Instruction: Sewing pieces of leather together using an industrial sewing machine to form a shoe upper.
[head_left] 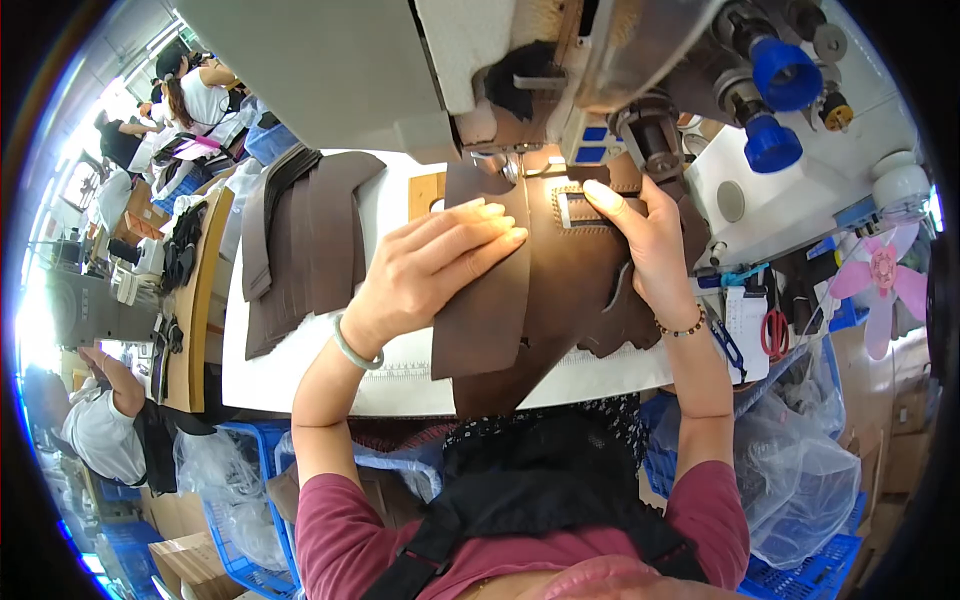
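My left hand (435,260) lies on a long brown leather strip (482,335), its fingers stretched out flat near the presser foot (514,168) of a sewing machine (340,75). Beneath and to the right of this strip spreads a larger brown leather piece (565,275) with a stitched rectangular opening. My right hand (652,245) grips the larger piece at its right side, thumb on top beside the opening and the other fingers partly hidden. The strip's edge runs under the lit needle area, over the larger piece.
A stack of brown leather pieces (325,225) lies left on the white table (400,385). Red-handled scissors (774,333), blue snips (727,345) and a pink fan (882,268) are at the right. Blue crates (250,520) stand below; other people work at far left.
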